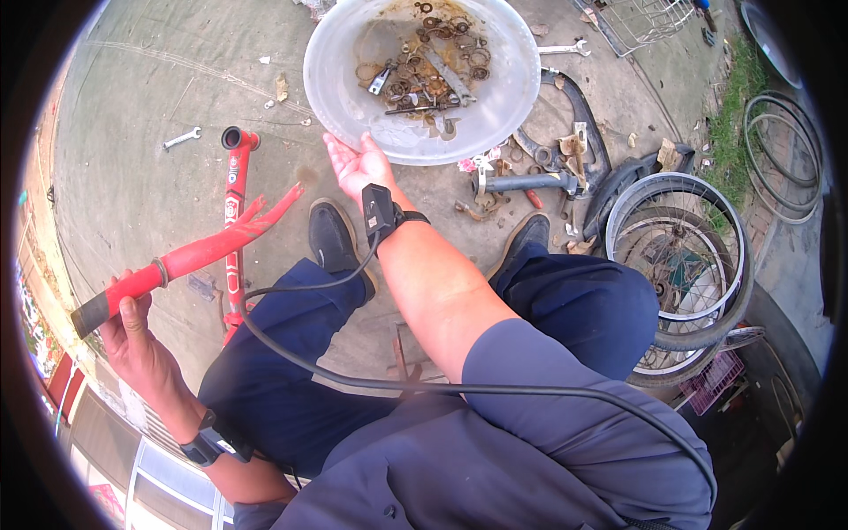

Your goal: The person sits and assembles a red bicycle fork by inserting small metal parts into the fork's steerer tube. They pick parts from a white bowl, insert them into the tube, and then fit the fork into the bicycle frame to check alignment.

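Observation:
My left hand (132, 329) is closed around the lower end of a red bicycle tube (208, 249). That tube has a dark end, a metal ring partway along and a split, pronged far end, and it slants up to the right. My right hand (360, 166) reaches forward with the palm turned up and the fingers apart. Its fingertips are at the near left rim of a translucent plastic basin (331, 93); whether they touch it I cannot tell. Rusty rings, bolts and other small metal parts (433, 62) lie in the basin.
A red bicycle frame (235, 190) stands left of my left shoe (336, 238). One wrench (183, 138) lies at the left, another wrench (565, 48) beside the basin. Bicycle wheels (676, 256), a dark pedal-like metal assembly (534, 182) and a wire basket (640, 19) lie right. A black cable (344, 382) crosses my lap.

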Motion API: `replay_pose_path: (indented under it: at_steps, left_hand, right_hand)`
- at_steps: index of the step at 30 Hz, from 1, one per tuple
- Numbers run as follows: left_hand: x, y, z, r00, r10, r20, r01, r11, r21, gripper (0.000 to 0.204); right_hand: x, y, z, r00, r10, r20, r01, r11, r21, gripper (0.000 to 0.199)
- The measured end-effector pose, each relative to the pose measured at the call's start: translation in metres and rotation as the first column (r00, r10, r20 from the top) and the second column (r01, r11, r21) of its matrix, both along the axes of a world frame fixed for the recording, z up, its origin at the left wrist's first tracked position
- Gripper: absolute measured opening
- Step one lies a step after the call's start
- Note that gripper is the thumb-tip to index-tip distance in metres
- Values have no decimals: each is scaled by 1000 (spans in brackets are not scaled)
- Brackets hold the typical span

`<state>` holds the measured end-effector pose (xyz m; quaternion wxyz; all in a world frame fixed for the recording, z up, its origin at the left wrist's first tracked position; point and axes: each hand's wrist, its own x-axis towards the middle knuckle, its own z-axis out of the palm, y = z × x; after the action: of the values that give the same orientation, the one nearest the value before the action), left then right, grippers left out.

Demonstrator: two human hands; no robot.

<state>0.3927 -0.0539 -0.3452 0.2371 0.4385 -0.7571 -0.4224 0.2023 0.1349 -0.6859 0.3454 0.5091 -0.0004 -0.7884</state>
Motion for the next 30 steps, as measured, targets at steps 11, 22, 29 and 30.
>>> replay_pose_path:
  at_steps: [11,22,29,30]
  left_hand:
    - [-10,6,3,1000,-1,18,1,1000,4,40]
    - [-34,35,12,983,-169,-67,170,985,13,39]
    - [-44,67,21,916,-367,-161,364,930,-51,29]
    - [-45,73,22,909,-379,-174,374,926,-59,27]
  right_hand:
    - [11,26,31,978,207,35,-210,958,198,60]
    - [-40,149,104,619,714,-326,-502,679,535,24]
    - [-140,234,237,473,689,-549,-112,665,739,29]
    - [-148,246,262,410,709,-574,-56,648,760,30]
